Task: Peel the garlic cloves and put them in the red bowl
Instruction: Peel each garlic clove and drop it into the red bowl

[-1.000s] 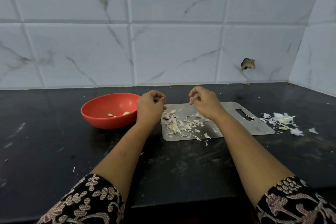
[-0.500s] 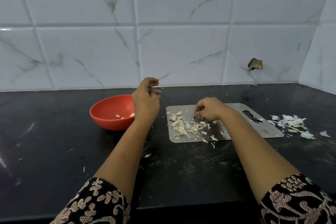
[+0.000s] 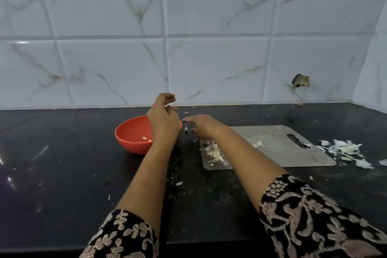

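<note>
The red bowl [image 3: 129,125] stands on the black counter with two peeled cloves [image 3: 145,138] inside. My left hand [image 3: 163,120] is raised over the bowl's right side, seen from the back with its fingers curled; what they hold is hidden. Just right of the bowl, my right hand [image 3: 202,129] reaches left and pinches a small garlic clove [image 3: 186,128] between fingertip and thumb. More cloves and skins [image 3: 215,152] lie on the left end of the steel cutting board [image 3: 272,138].
A heap of white garlic skins [image 3: 343,148] lies on the counter right of the board. The tiled wall runs close behind, with a broken hole [image 3: 301,80] at the right. Small skin scraps dot the counter [image 3: 62,174].
My right hand left the board and moved left toward the bowl with a small clove. My left hand stayed raised over the bowl. The view shifted so everything sits further right.
</note>
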`<action>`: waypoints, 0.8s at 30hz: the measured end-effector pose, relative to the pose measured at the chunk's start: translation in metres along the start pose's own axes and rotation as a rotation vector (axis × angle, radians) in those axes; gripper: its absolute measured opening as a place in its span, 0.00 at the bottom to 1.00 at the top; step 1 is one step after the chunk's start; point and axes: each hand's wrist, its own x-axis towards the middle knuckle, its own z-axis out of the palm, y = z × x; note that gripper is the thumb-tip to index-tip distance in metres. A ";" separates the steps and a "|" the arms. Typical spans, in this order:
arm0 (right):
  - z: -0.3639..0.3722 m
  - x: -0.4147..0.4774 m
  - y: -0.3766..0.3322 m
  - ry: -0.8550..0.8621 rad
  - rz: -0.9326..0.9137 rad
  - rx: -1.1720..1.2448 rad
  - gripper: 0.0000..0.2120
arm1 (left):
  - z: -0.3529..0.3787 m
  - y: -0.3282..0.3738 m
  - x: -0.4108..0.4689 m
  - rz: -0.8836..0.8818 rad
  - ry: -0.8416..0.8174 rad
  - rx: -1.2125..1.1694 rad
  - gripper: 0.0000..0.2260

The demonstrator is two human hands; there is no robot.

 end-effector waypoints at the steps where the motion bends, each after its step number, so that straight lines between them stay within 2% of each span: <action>1: 0.006 0.008 -0.005 -0.035 -0.004 -0.053 0.26 | 0.000 0.000 0.000 -0.009 -0.001 0.006 0.19; 5: 0.022 0.021 -0.007 -0.049 0.024 -0.249 0.15 | 0.001 0.000 -0.001 0.002 -0.032 0.027 0.18; 9: 0.022 0.020 -0.005 0.060 -0.028 -0.172 0.07 | 0.005 -0.002 0.000 -0.004 -0.057 0.034 0.16; 13: 0.020 0.017 0.000 0.134 -0.070 -0.077 0.07 | 0.007 -0.005 0.000 0.014 -0.080 0.077 0.15; 16: 0.010 0.004 0.011 0.220 -0.001 0.237 0.08 | 0.008 -0.006 -0.002 0.056 -0.099 0.135 0.14; 19: -0.009 -0.024 0.025 0.270 0.089 0.774 0.06 | 0.011 -0.005 -0.007 0.135 -0.172 0.265 0.14; 21: -0.020 -0.047 0.032 0.228 0.107 1.087 0.05 | 0.015 -0.003 -0.012 0.190 -0.283 0.283 0.15; 24: -0.030 -0.079 0.039 0.233 0.119 1.324 0.06 | 0.025 -0.004 -0.023 0.275 -0.517 0.267 0.14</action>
